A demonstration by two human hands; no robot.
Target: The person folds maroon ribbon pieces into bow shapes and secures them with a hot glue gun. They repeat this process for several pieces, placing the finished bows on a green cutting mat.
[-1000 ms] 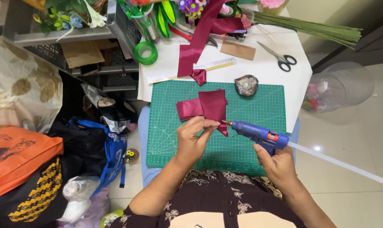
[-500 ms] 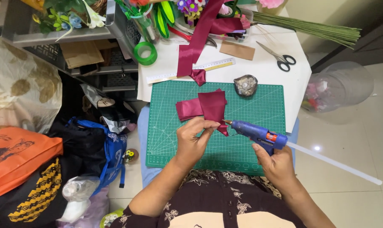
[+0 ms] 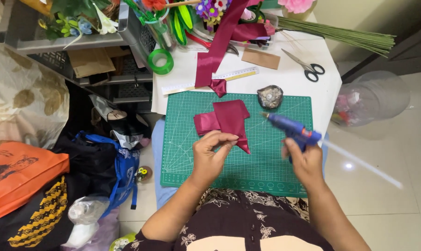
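Left hand [image 3: 210, 155] pinches folded maroon ribbon [image 3: 226, 120] on green cutting mat [image 3: 187, 148]; right hand [image 3: 304, 160] grips blue glue gun [image 3: 291, 130], nozzle apart from ribbon.

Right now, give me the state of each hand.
Left hand: closed, pinching the folded maroon ribbon.
Right hand: closed around the blue glue gun.

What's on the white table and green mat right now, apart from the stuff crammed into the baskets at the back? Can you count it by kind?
Folded maroon ribbon pieces: 2, one pinched by the left hand at, one smaller at
Blue glue gun: 1, in the right hand
Scissors: 1
Ruler: 1
Green tape roll: 1
Brown card: 1
Total: 7
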